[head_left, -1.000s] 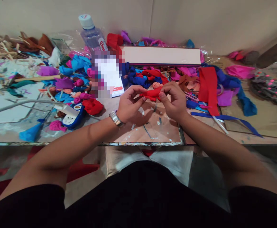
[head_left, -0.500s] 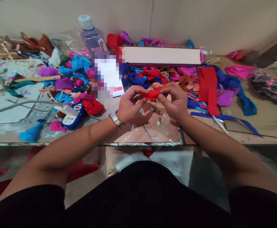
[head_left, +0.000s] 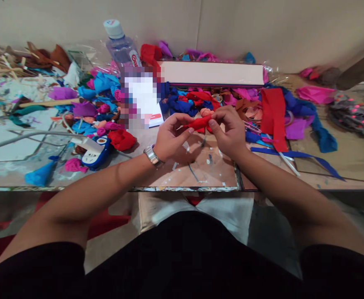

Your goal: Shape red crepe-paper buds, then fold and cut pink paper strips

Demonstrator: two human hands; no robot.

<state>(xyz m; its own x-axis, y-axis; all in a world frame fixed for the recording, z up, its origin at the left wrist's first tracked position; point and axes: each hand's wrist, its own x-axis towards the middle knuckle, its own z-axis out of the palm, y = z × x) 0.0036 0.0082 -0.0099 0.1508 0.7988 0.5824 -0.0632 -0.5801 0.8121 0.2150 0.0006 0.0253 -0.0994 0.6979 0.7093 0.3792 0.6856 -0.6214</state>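
Both my hands pinch a small piece of red crepe paper (head_left: 200, 122) just above the worn brown tabletop (head_left: 197, 170). My left hand (head_left: 169, 139), with a metal watch on the wrist, grips its left end between thumb and fingers. My right hand (head_left: 227, 131) grips the right end. The paper is rolled into a narrow twisted shape between the two hands. Part of it is hidden behind my right fingers.
Crumpled paper pieces in blue, purple, pink and red (head_left: 97, 104) litter the left. A red strip (head_left: 274, 116) and blue ribbon (head_left: 297, 155) lie right. A water bottle (head_left: 121, 45), a long white box (head_left: 213, 72) and wooden sticks (head_left: 1, 62) stand behind.
The red paper has been rolled tighter and thinner between my fingers. My hands stayed almost in place, with the fingertips shifting slightly.
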